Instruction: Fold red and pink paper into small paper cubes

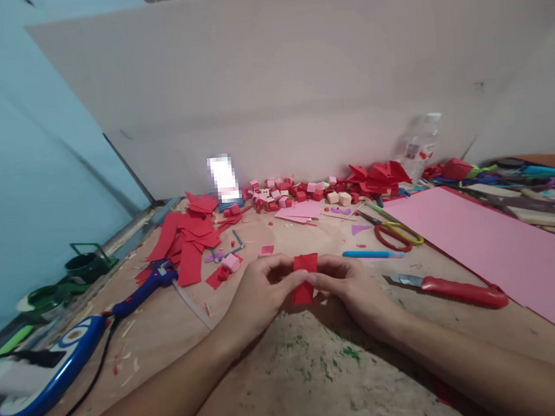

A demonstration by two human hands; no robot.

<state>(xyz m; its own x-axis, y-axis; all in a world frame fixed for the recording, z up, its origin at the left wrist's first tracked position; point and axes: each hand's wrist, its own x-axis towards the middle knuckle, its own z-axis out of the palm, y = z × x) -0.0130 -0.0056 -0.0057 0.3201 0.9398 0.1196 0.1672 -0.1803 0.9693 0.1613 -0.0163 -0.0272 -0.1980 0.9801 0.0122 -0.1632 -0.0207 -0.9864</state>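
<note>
A small strip of red paper (304,293) is held upright between both hands at the middle of the table. My left hand (267,283) grips its left side, with the thumb pressed on the near face. From the other side, my right hand (347,282) pinches the same strip, its thumb meeting the left one. The fingers behind the paper are partly hidden. Beyond the hands lie a small pink paper piece (267,250) and a blue pen (372,254). A red-handled utility knife (464,290) rests to the right of my right hand.
A blue glue gun (143,290) and a power strip (55,369) with a cord lie left. Red paper strips (187,239) are piled behind them. Small paper cubes (281,194) line the back board. Scissors (398,234), pink sheets (489,237) and a plastic bottle (420,150) are right.
</note>
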